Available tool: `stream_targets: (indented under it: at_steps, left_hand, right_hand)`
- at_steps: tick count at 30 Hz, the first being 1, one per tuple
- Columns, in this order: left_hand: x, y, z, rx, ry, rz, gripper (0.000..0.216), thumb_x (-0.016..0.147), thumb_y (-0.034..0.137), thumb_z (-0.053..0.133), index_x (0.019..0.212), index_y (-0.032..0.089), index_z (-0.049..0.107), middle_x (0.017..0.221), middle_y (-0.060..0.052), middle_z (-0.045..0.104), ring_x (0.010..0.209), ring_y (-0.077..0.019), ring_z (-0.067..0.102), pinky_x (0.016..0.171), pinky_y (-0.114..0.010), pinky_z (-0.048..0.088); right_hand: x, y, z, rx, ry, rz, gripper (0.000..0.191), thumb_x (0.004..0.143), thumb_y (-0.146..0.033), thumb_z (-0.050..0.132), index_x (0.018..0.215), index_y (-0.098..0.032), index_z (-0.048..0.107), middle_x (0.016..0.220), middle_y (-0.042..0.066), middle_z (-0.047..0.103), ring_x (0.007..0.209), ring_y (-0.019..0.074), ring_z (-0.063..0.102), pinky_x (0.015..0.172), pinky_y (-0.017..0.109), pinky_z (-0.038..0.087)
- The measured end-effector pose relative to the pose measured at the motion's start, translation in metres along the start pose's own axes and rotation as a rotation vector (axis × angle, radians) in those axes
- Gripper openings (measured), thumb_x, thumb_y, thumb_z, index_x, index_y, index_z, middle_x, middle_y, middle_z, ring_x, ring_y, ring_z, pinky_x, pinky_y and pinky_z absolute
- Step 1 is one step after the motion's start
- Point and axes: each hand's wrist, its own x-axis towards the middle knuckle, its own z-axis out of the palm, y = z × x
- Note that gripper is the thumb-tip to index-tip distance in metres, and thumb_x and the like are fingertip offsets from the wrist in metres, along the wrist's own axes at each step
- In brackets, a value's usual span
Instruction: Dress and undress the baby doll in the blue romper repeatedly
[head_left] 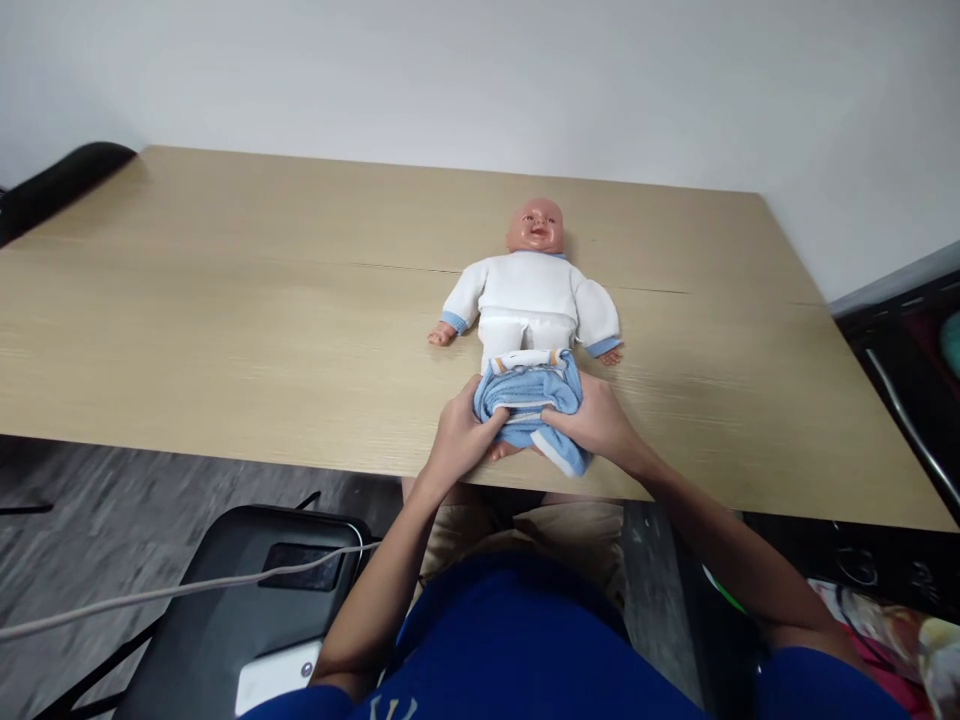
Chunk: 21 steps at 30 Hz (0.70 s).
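A baby doll (534,285) in a white top with blue cuffs lies on its back on the wooden table, head toward the wall. Bunched over its legs is a light-blue knitted garment (529,388), probably doll pants, with a white band at the upper edge. My left hand (465,425) grips the garment's left side, thumb on top. On the right side, my right hand (596,415) holds it the same way. One doll foot (504,451) shows under the cloth near the table's front edge; the other foot is hidden.
The wooden table (247,300) reaches to a white wall (450,80) behind. At lower left stands a black chair (217,590) with a white phone (277,678) and a dark phone (300,567) on it. A cable (187,588) runs across above the chair.
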Motion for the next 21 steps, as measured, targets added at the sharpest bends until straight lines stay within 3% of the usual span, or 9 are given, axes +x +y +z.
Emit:
stream_targets:
  at_steps: [6,12,17,21]
  left_hand:
    - [0.022,-0.006,-0.003,-0.094,0.004,0.039,0.023,0.104,0.042,0.074,0.116,0.023,0.075,0.106,-0.004,0.084,0.096,-0.0243,0.074,0.093,-0.038,0.055]
    - [0.034,0.001,-0.005,-0.043,0.035,0.078,0.016,0.104,0.038,0.077,0.113,0.025,0.076,0.100,-0.002,0.081,0.090,-0.0234,0.072,0.087,-0.037,0.053]
    - [0.016,0.013,-0.011,0.060,0.033,0.065,0.017,0.105,0.041,0.078,0.110,0.026,0.071,0.093,-0.001,0.077,0.085,-0.0245,0.069,0.081,-0.037,0.049]
    - [-0.009,0.023,-0.023,0.037,-0.008,0.025,0.022,0.108,0.044,0.074,0.120,0.026,0.071,0.108,-0.005,0.084,0.100,-0.0298,0.078,0.087,-0.039,0.054]
  right_hand:
    - [0.019,0.011,0.008,0.063,0.024,-0.043,0.026,0.084,-0.043,0.090,0.102,-0.029,0.078,0.099,0.008,0.089,0.091,0.0349,0.082,0.084,0.051,0.069]
    - [0.041,0.009,0.002,0.011,0.111,-0.112,0.027,0.083,-0.045,0.083,0.084,-0.033,0.059,0.078,0.003,0.074,0.076,0.0288,0.069,0.078,0.046,0.061]
    - [0.031,-0.021,-0.021,-0.030,0.088,-0.185,0.034,0.082,-0.042,0.081,0.076,-0.032,0.049,0.070,-0.001,0.066,0.069,0.0221,0.060,0.071,0.039,0.050]
    - [0.014,-0.049,-0.031,-0.033,0.002,-0.231,0.032,0.085,-0.039,0.082,0.077,-0.031,0.052,0.071,0.000,0.069,0.068,0.0215,0.061,0.071,0.038,0.049]
